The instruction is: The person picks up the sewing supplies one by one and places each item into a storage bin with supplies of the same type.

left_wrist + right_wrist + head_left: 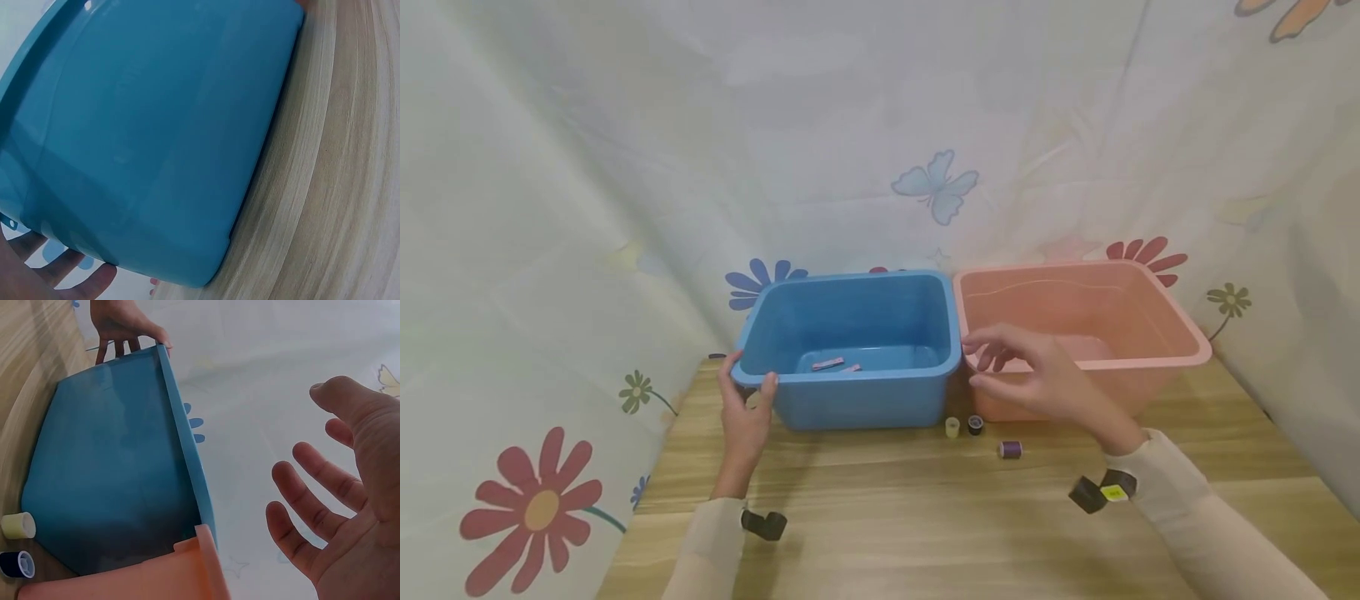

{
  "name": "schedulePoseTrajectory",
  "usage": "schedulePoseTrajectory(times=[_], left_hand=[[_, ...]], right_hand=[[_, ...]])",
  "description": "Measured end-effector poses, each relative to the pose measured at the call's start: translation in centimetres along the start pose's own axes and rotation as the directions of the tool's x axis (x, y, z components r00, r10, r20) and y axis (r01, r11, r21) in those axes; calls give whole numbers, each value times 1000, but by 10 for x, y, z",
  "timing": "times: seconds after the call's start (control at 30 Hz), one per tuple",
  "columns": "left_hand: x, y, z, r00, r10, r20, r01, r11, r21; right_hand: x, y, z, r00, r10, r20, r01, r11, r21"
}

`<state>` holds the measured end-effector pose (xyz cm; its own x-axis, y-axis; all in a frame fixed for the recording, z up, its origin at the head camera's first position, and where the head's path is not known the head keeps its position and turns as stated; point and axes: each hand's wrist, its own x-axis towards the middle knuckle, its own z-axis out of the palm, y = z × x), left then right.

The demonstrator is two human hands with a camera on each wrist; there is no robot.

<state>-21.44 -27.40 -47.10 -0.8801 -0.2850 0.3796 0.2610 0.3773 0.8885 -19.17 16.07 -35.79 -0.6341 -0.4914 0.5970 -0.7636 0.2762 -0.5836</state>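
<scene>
My left hand (pixel 747 421) grips the near left corner of a blue plastic bin (pixel 861 404), its thumb at the front rim and its fingers around the side. In the left wrist view, those fingers (pixel 94 284) lie along the bin's end wall. Inside the bin are two small pinkish strips (pixel 828 364) with dark markings. My right hand (pixel 1037 375) hovers by the near left corner of a pink plastic bin (pixel 1161 364), fingers loosely bent and holding nothing. Below it on the table stand a pale yellow thread spool (pixel 952 427) and a dark thread spool (pixel 975 425); a purple thread spool (pixel 1011 450) lies on its side.
Both bins stand side by side at the back of a wood-grain table (pixel 880 517), their rims almost meeting. Behind them hangs a pale curtain (pixel 850 133) printed with flowers and butterflies, which also runs along both sides.
</scene>
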Motion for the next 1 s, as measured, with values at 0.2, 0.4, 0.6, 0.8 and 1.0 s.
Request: schedulePoseTrajectory(times=[0.2,0.4,0.6,0.8,1.0], left_hand=[[-1,0,1,1000,-2,-3,2,1000,5],[-1,0,1,1000,-1,-4,1,1000,4],[-1,-1,1,1000,-9,-5,9,1000,15],[0,-2,1,1000,-11,5,11,1000,13],[0,0,1,1000,-7,3,7,1000,10]], right_hand=[[-12,3,5,1000,30,8,-30,1000,3],[-23,6,9,999,48,7,-48,999,6],[-36,10,15,993,114,-8,-114,993,-16],[-50,18,26,993,111,-35,-112,993,-33],[-73,32,42,992,101,-76,-106,992,-62]])
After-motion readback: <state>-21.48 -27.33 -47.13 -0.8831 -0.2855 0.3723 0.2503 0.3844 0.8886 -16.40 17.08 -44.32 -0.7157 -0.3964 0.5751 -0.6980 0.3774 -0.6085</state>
